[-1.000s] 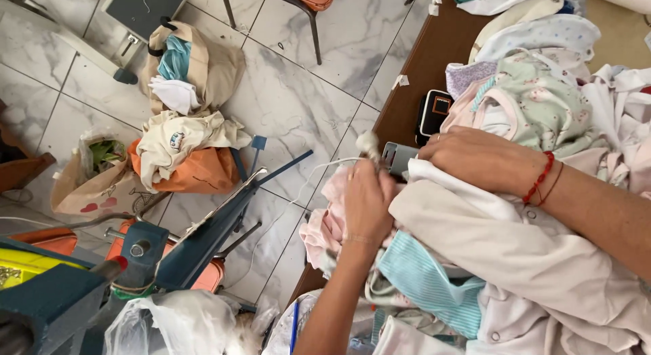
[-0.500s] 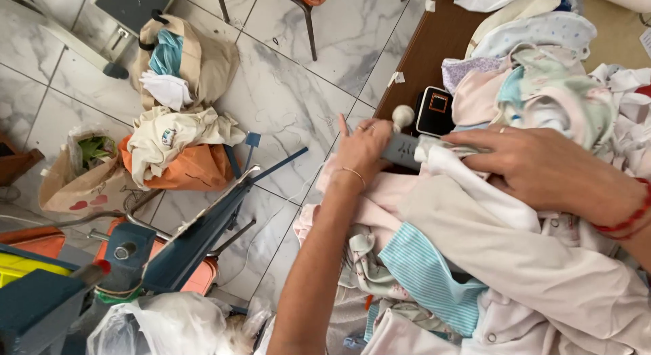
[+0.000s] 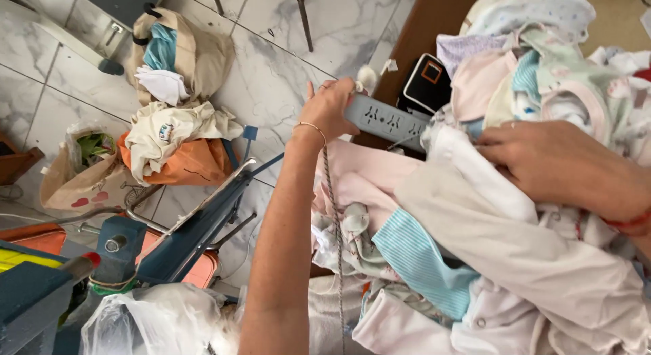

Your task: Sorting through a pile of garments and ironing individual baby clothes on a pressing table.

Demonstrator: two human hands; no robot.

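The left hand [image 3: 330, 109] now grips the grey power strip [image 3: 386, 120] at the tabletop's [image 3: 434, 19] left edge, lifted from the clothes, while the right hand [image 3: 550, 162] presses flat on the pile of baby clothes [image 3: 475, 253].

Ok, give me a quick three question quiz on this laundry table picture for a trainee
1. True or false: the left hand holds the grey power strip.
2. What does the right hand rest on? A) the pile of baby clothes B) a plastic bag C) the floor
3. What colour is the bracelet on the right wrist?

Key: 1 true; 2 A; 3 red.
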